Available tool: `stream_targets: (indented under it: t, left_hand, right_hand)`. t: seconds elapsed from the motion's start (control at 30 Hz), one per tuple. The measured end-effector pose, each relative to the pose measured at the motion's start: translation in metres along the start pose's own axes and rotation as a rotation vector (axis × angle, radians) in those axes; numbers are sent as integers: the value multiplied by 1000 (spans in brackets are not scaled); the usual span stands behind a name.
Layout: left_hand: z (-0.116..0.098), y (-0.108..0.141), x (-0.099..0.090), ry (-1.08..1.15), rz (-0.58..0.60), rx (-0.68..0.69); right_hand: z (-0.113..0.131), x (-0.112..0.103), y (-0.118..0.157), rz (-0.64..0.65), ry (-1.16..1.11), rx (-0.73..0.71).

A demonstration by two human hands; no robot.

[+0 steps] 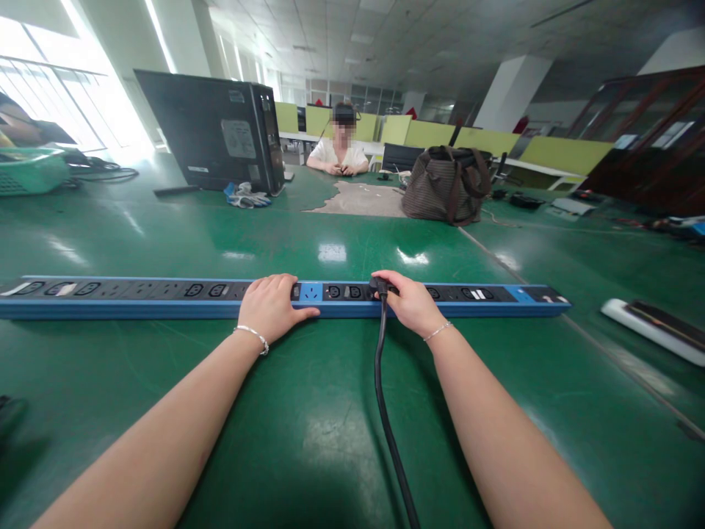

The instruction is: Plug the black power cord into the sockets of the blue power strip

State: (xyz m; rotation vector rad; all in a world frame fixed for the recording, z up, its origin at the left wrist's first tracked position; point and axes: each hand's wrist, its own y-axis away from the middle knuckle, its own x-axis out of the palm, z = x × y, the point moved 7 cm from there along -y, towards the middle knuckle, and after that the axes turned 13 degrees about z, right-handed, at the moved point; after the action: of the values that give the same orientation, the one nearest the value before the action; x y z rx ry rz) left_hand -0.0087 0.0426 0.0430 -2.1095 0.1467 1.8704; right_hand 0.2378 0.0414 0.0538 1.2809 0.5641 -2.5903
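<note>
A long blue and black power strip [137, 309] lies across the green table, with a row of sockets along its top. My left hand [271, 304] grips the strip near its middle, fingers over the far side and thumb along the near edge. To the right of it, my right hand [413, 300] has its fingers closed round a black plug [380, 285] at the strip's sockets. Whether the plug's pins are inside a socket is hidden. From the plug a thick black cable [386, 411] runs down toward me over the table.
A black computer case [212, 132] stands at the back left, gloves [247, 196] beside it. A brown bag [447, 184] sits at the back right. A white and black strip [655, 330] lies at right, a green basket [33, 173] far left. A person [338, 150] sits opposite.
</note>
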Motion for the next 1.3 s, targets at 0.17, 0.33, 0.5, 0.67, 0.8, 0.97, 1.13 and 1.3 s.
stream_targets:
  t: [0.17, 0.33, 0.5, 0.67, 0.8, 0.97, 1.13, 1.3]
  left_hand:
    - [0, 0, 0, -23, -1, -2]
    - [0, 0, 0, -44, -1, -10]
    - [-1, 1, 0, -21, 5, -12]
    - [-1, 0, 0, -9, -4, -2]
    - [0, 0, 0, -29, -4, -8]
    - [-1, 1, -1, -36, -6, -5]
    - [-1, 1, -1, -39, -13, 2]
    - [0, 1, 0, -52, -8, -9]
  right_hand:
    - [4, -1, 2, -20, 56, 22]
    - [12, 3, 0, 16, 185, -38]
    - [12, 5, 3, -8, 211, -62]
    - [15, 11, 13, -78, 230, -94]
    - [19, 14, 16, -93, 298, -96]
    - [21, 16, 15, -158, 320, -29]
    - [23, 19, 16, -203, 321, 9]
    - [27, 17, 17, -241, 375, -1]
